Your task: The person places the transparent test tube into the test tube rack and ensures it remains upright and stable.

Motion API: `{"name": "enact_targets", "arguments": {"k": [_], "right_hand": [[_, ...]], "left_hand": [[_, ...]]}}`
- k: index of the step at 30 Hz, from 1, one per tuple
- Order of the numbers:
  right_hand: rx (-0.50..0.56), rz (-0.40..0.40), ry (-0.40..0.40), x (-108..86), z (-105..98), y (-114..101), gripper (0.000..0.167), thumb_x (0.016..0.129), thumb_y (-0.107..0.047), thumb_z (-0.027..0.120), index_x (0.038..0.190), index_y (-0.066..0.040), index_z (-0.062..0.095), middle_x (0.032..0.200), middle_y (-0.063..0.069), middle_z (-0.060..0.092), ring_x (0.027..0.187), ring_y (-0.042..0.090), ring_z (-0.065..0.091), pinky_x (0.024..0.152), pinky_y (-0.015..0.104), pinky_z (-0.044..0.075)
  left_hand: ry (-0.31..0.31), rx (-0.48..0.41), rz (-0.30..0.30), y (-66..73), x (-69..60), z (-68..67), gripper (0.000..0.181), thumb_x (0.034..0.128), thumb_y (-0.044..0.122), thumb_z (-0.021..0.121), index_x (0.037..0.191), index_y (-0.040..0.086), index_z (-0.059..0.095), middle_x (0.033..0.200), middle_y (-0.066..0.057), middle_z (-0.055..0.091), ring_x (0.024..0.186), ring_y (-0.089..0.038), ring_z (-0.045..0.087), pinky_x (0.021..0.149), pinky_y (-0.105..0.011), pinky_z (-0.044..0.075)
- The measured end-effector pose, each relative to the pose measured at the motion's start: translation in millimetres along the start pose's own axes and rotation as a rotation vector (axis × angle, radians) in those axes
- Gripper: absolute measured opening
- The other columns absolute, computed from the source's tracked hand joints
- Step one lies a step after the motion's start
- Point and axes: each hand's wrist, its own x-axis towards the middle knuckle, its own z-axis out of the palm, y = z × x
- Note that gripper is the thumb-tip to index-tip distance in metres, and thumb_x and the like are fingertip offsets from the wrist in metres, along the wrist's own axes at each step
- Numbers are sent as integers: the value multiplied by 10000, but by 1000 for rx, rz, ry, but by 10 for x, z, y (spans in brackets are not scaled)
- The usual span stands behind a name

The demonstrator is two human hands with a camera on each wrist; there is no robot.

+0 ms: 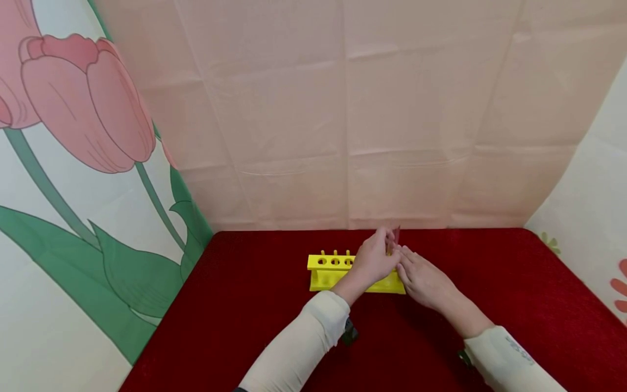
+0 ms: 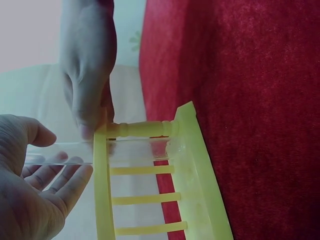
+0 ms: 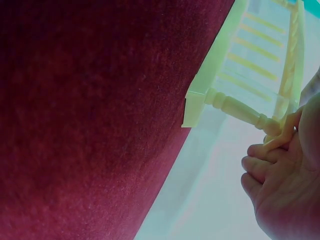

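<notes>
A yellow test tube rack [image 1: 323, 279] stands on the red table. A clear test tube [image 2: 135, 151] passes through the hole at its right end, its lower end at the base. Around the tube's upper part is my left hand [image 1: 376, 258], thumb on one side and fingers on the other. In the left wrist view those fingers [image 2: 70, 187] are loosely extended, with a gap between thumb and fingertips. My right hand [image 1: 425, 277] grips the right end of the rack's top plate, index finger bent against it, as the right wrist view shows.
Red cloth [image 1: 235, 305] covers the table. A pale pink sheet [image 1: 303, 136] hangs behind it, and a tulip-printed sheet [image 1: 88, 103] hangs at the left. Upright pegs [image 1: 335, 252] line the rack's back edge. Part of a dark object [image 1: 350, 333] shows beside the left sleeve.
</notes>
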Motion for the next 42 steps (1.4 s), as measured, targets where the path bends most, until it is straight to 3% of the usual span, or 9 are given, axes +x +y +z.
{"name": "enact_targets", "arguments": {"k": [33, 42], "right_hand": [[-12, -11, 5, 4, 4, 16, 488, 1048, -164, 490, 1428, 139, 450, 1492, 299, 453, 1392, 463, 425, 1128, 569, 349], [-15, -3, -7, 12, 7, 18, 495, 1058, -186, 471, 1433, 136, 445, 1508, 293, 436, 1406, 456, 409, 1126, 581, 346]], "left_hand": [[-22, 6, -11, -26, -26, 0, 260, 934, 222, 686, 1115, 223, 500, 927, 51, 575, 757, -80, 534, 633, -196, 471], [-35, 32, 2, -41, -36, -34, 267, 942, 229, 688, 1158, 195, 534, 966, 61, 574, 801, -69, 533, 682, -191, 479]]}}
